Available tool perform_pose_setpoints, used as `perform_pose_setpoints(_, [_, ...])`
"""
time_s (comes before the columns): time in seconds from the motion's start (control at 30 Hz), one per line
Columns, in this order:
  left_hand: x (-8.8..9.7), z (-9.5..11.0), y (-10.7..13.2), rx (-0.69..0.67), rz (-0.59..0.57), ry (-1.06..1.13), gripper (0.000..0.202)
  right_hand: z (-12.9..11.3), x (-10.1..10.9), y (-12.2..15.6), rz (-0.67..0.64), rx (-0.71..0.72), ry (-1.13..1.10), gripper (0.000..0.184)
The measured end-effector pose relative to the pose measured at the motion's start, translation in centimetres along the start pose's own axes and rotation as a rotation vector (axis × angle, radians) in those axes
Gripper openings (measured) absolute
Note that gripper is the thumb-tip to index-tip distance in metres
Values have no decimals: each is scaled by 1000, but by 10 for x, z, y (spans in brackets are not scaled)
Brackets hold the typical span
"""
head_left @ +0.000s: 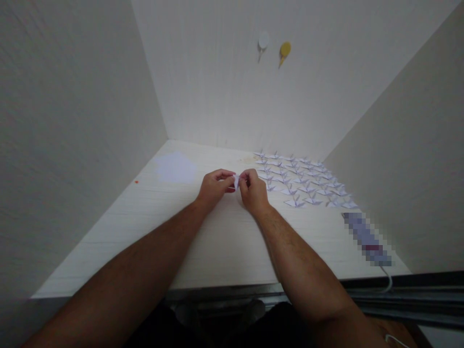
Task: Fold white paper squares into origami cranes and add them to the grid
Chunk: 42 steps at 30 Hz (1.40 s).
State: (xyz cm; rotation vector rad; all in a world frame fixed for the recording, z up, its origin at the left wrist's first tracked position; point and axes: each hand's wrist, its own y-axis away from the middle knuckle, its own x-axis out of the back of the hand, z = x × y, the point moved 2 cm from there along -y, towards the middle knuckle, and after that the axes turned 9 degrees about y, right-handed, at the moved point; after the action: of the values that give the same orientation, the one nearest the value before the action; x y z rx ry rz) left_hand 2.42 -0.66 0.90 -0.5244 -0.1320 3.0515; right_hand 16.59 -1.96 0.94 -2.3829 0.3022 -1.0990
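Observation:
A small piece of folded white paper (236, 181) is held between my two hands, above the middle of the pale table (224, 241). My left hand (216, 186) pinches its left side between thumb and fingers. From the other side, my right hand (253, 188) grips it with curled fingertips. The paper is small and partly covered by my fingers, so its exact shape cannot be made out. Just right of my right hand stand rows of white paper cranes (295, 179), several in each row.
A whitish patch, perhaps loose paper (176, 166), lies at the back left. Near the left wall is a tiny orange speck (137, 182). A blurred-out flat object (367, 239) with a cable lies front right. White (263, 40) and yellow hooks (285, 49) hang on the back wall.

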Motion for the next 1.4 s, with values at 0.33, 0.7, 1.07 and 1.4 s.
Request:
perform_pose_setpoints(0.33, [3,-3,-3,-24,31,89,29,-3,-3,-1,27,112,-65,23])
perform_pose_setpoints(0.7, [5,-5,-5,-44,-1,50,34,0,-6,-1,23,185,16,23])
perform_pose_setpoints(1.07, [4,-4,-3,-25,-53,127,39,-5,-1,0,75,185,185,11])
perform_pose_setpoints(1.4, [5,-8,-6,7,-56,121,47,-4,0,-1,132,137,239,15])
